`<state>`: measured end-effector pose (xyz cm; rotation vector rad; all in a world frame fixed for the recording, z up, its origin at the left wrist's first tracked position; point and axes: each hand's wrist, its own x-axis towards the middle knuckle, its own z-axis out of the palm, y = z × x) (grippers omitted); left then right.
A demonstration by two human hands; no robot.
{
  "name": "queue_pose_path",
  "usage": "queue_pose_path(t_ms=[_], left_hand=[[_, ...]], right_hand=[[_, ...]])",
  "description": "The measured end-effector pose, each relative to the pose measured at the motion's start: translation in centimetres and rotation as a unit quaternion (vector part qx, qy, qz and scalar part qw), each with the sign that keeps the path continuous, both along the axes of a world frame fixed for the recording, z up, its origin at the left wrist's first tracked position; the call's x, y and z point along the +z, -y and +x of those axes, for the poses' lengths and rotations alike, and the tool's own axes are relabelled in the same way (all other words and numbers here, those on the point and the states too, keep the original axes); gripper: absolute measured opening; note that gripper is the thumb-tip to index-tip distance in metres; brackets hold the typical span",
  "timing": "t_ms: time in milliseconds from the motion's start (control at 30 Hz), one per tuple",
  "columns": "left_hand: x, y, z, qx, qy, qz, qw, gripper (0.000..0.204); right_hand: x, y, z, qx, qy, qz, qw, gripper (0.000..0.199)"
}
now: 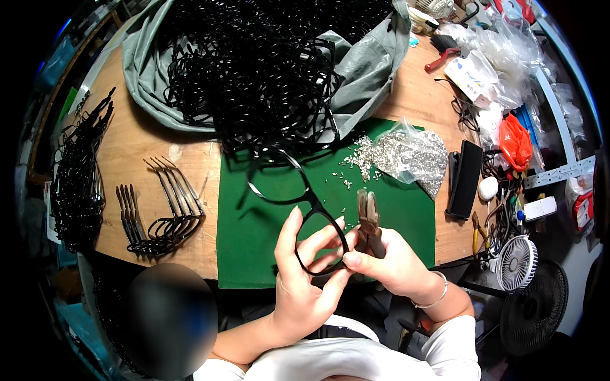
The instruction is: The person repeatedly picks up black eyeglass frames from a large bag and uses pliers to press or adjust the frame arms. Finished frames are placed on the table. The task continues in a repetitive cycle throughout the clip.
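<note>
Over the green mat (254,257), my left hand (293,286) grips a black eyeglass frame (313,198) by its lower rim, fingers curled round the edge. The frame is tilted, its other rim reaching up and left. My right hand (399,263) is closed round a pair of pliers (368,213), jaws pointing away from me. Its thumb and fingertips also touch the frame's end beside my left fingertips; whether a small part is pinched there is hidden. Beyond the pliers, small silvery metal pieces (364,159) lie scattered beside a clear plastic bag (406,149) full of them.
A grey-green sack (146,95) heaped with black eyeglass frames (254,70) fills the far side. More frames (168,232) stand in a row at left, near a larger bundle (76,197). At right are a black case (467,181), an orange bag (515,143) and a white fan (516,263).
</note>
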<state>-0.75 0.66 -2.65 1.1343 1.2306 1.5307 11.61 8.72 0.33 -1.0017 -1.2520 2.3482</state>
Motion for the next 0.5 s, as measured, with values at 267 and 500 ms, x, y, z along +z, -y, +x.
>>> queue_pose_path(t_ms=[267, 500], left_hand=[[1.7, 0.3, -1.1, -0.045, 0.153, -0.044, 0.986, 0.084], [1.5, 0.6, -1.7, -0.062, 0.12, -0.051, 0.99, 0.083]], right_hand=[[0.6, -0.3, -0.1, 0.061, -0.022, -0.032, 0.997, 0.018], [1.1, 0.1, -0.8, 0.049, 0.013, 0.054, 0.997, 0.016]])
